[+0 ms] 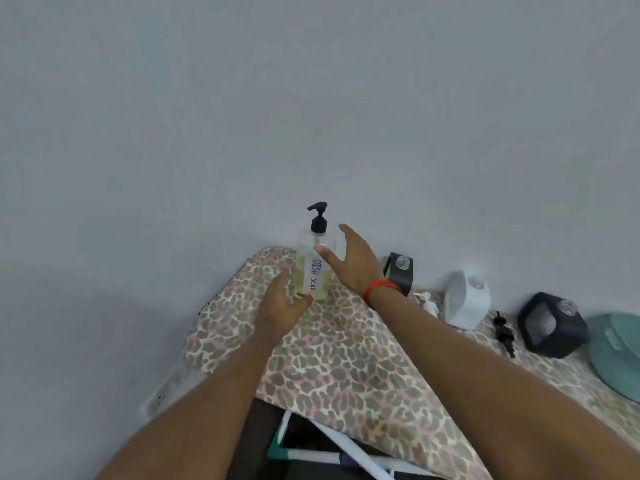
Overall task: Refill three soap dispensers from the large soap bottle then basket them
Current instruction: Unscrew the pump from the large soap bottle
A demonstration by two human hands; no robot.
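Observation:
The large soap bottle [311,268] stands upright at the far left corner of the table. It is clear, has a black pump and a "DISH SOAP" label, and holds yellowish liquid low down. My left hand [280,306] wraps its fingers around the bottle's base. To the bottle's right, near its upper part, my right hand [349,261] is spread open with the thumb in front of the bottle. Along the wall stand three pumpless dispensers: a black one [401,271] behind my right wrist, a white one [465,301], and another black one [550,323].
A leopard-print cloth [346,368] covers the table. A loose white pump [428,302] and a loose black pump [504,332] lie between the dispensers. A teal basket [616,351] sits at the right edge. A grey wall rises directly behind the table.

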